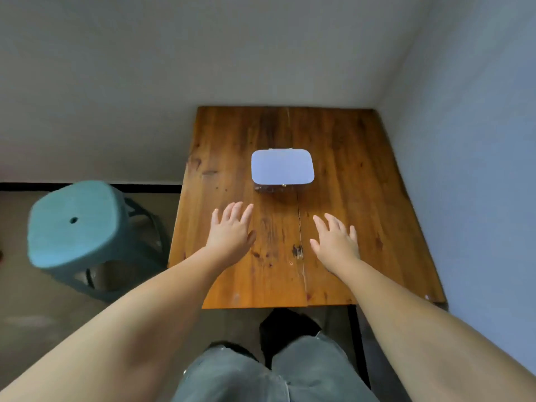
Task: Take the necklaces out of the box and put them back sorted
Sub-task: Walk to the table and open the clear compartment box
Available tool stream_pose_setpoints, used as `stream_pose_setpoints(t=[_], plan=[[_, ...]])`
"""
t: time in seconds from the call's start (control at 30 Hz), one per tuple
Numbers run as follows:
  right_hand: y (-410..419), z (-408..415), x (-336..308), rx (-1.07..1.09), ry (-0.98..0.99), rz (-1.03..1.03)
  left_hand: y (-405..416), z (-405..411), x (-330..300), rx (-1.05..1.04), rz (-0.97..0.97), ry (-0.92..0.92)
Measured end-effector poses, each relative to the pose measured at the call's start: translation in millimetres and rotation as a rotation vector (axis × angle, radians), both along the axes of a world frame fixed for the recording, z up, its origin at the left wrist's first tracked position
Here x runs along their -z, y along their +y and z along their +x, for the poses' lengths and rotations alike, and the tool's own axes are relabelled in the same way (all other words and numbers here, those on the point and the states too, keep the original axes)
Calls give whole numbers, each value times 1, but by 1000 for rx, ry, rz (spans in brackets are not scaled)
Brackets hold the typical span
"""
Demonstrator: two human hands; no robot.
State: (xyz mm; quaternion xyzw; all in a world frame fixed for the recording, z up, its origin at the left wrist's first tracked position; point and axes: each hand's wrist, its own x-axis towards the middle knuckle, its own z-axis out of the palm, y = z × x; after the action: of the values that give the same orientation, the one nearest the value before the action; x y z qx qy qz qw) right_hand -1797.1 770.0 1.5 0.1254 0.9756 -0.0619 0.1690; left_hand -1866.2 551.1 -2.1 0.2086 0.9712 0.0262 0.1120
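Note:
A small white box with rounded corners sits closed on the wooden table, near its middle. Its lid is down, so no necklaces show. A small metal clasp is visible on the box's near side. My left hand hovers over the table in front of the box and slightly to its left, fingers spread, holding nothing. My right hand is stretched out the same way to the box's near right, palm down and empty. Both hands are a short gap away from the box.
The table stands in a corner, with walls behind it and along its right side. A teal plastic stool stands on the floor to the left of the table. My legs in grey trousers and dark shoes are below the table's near edge.

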Motion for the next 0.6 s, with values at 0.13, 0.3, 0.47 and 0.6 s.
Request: stream_pose_setpoints(t=[0.13,0.3,0.47,0.6], plan=[[33,-74,12,-34,-10,-52,33,-61,12,-27,15,-36],[39,-154,40,-184,54,-98,63,-129,45,-29,41,-83],[35,-187,74,-324,172,-86,67,-172,74,103,88,-81],[41,-192,93,-386,362,-72,54,-186,85,228,148,-36]])
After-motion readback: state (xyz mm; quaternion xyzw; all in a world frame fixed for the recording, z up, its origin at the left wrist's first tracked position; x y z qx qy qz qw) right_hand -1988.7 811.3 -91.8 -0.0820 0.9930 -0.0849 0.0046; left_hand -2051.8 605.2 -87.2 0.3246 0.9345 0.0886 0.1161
